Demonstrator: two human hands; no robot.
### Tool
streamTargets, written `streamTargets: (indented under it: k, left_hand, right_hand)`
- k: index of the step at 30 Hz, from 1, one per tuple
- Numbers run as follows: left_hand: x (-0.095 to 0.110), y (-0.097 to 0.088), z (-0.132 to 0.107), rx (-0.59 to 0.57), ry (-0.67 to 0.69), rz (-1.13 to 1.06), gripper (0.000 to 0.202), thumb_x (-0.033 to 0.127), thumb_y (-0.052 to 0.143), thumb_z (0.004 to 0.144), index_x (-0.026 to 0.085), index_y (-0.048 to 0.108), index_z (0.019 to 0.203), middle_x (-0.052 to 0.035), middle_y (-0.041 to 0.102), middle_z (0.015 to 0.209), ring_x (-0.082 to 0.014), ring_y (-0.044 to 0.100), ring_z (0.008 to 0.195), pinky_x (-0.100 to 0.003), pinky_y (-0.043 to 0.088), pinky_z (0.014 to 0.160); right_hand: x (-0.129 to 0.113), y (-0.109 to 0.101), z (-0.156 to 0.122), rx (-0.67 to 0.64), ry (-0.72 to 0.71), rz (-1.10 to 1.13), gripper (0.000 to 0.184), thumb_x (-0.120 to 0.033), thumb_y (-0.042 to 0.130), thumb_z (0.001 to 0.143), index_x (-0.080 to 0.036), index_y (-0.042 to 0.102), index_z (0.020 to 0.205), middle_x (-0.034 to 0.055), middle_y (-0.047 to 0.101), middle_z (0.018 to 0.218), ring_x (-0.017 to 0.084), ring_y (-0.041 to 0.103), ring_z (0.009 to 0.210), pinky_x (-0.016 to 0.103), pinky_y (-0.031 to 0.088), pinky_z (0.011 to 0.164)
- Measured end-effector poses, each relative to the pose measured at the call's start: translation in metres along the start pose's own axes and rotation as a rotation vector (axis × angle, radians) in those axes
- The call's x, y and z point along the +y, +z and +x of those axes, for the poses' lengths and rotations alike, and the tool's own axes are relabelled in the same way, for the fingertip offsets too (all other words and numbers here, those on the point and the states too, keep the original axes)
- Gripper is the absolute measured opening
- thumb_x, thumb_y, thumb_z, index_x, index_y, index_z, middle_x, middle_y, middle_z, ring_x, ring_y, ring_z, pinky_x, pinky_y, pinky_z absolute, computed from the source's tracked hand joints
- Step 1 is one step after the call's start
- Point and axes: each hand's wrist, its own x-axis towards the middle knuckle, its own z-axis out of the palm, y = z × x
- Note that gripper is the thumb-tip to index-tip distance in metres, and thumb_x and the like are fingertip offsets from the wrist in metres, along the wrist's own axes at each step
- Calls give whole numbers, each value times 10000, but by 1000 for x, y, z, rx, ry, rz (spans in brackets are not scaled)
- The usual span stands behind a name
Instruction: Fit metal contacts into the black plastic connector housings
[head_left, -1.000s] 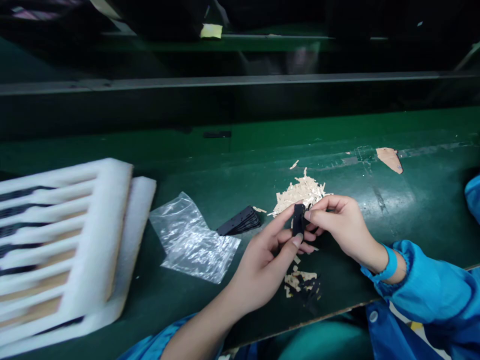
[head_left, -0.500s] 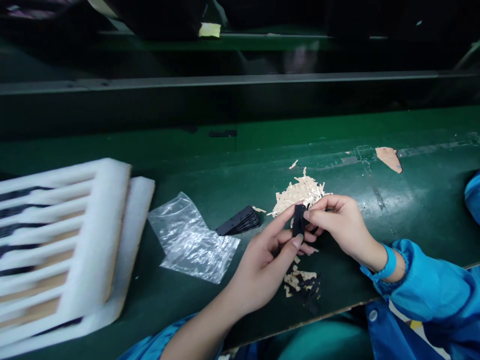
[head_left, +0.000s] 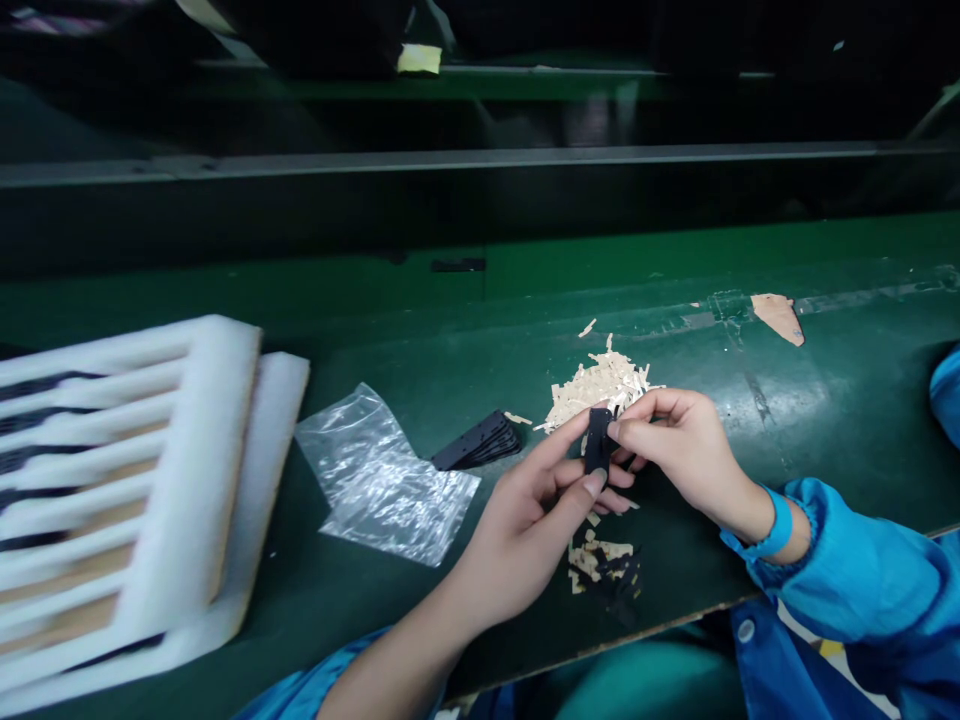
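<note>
My left hand (head_left: 529, 520) holds a thin black perforated strip (head_left: 598, 440) upright between thumb and fingers. At the strip's upper right edge, my right hand (head_left: 682, 440) pinches with thumb and forefinger; anything small between those fingertips is hidden. Just behind both hands lies a heap of small cream-coloured slips (head_left: 592, 388). A smaller pile of cream and black scraps (head_left: 606, 565) is near the bench edge, below my fingers. To the left rests a fanned stack of similar black strips (head_left: 478, 442).
A clear plastic bag (head_left: 390, 485) lies left of the stack. White slotted foam trays (head_left: 202, 480) holding black pieces fill the far left. At the back, a dark strip (head_left: 459, 265) lies on a green surface. A tan scrap (head_left: 778, 318) sits at right; a blue sleeve (head_left: 946, 395) shows at the right edge.
The dark strip at the back and the seam beside it have shifted slightly right. Both hands keep nearly the same position on the black strip.
</note>
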Motion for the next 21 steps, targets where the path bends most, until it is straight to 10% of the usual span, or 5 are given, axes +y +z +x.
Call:
streamTargets:
  k: [21]
  left_hand:
    - [0,-1,0,26,-3,17,642,217,663,987,160,442,1586,-45,844,900,-190,820,806,-294,670,816]
  right_hand:
    - [3,1,-1,-57,-3,22,161,-273,798,683,-205,656,712,-32,673,557,136,656,465,243,513,453]
